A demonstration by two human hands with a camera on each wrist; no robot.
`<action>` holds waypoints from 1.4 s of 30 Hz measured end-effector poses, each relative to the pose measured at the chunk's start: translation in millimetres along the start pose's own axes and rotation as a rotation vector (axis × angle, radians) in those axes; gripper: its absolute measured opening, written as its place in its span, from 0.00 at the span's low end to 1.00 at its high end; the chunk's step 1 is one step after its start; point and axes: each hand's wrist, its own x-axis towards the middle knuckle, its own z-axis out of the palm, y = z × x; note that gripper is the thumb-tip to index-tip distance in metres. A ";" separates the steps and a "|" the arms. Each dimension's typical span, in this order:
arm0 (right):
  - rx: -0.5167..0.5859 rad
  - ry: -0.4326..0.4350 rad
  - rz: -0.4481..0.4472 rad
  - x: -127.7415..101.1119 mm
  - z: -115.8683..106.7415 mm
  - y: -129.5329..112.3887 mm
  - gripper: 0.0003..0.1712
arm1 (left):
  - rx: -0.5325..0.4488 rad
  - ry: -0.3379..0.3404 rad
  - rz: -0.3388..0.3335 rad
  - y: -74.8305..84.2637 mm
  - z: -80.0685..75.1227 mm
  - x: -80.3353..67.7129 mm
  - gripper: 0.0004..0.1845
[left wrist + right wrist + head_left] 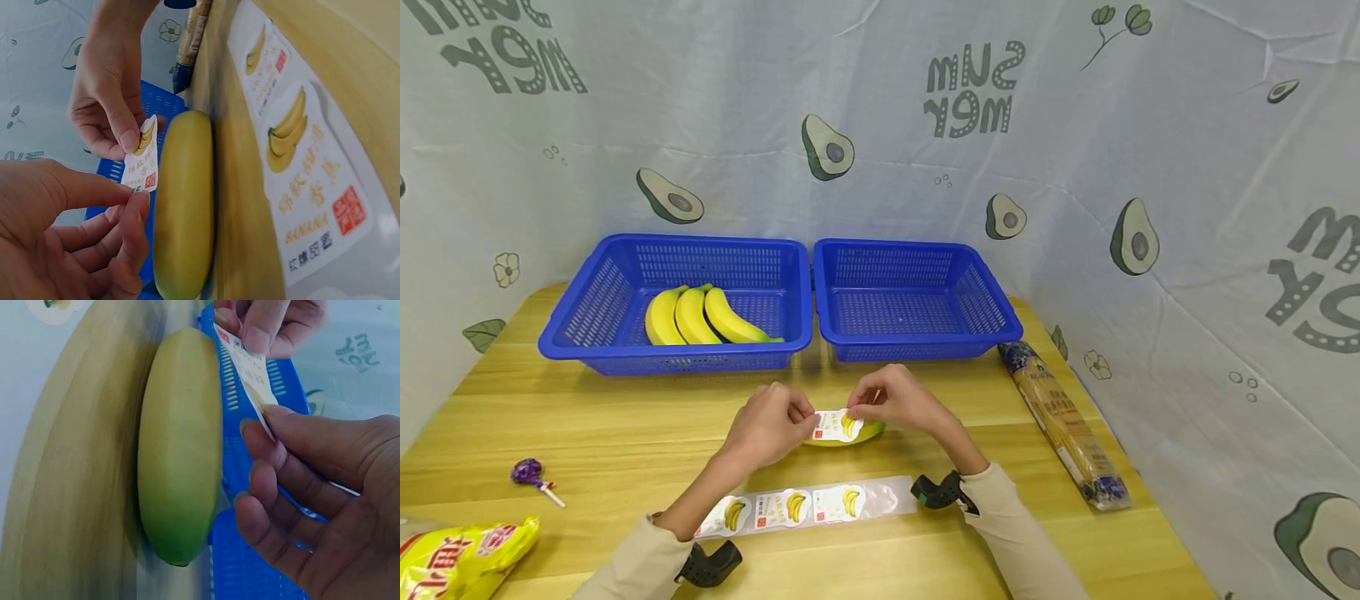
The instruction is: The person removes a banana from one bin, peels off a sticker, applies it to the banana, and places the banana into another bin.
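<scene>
A white sticker (837, 425) with a banana picture is stretched between both hands, over a single banana (181, 444) on the table. My left hand (772, 423) pinches its left end between thumb and forefinger. At the other end, my right hand (898, 398) pinches it the same way. In both wrist views the sticker stands apart from the banana's skin. Closer to me lies a clear strip (891, 497) with several more banana stickers, partly hidden behind the left forearm.
Two blue baskets (673, 363) stand side by side at the back; the left one holds three bananas (696, 317). A noodle packet (1067, 425) lies at right. At left are a purple lollipop (527, 472) and a yellow snack bag (467, 558).
</scene>
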 end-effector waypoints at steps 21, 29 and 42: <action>-0.138 0.052 -0.074 2.3 13.9 0.8 0.03 | 0.144 0.047 -0.033 -5.8 12.2 1.5 0.15; -0.165 -0.012 -0.158 4.2 19.7 -3.0 0.09 | 0.127 0.046 -0.007 -5.2 15.7 0.5 0.11; -0.227 -0.108 -0.110 4.1 18.9 -6.2 0.16 | 0.204 0.068 0.100 -4.4 20.6 -0.5 0.09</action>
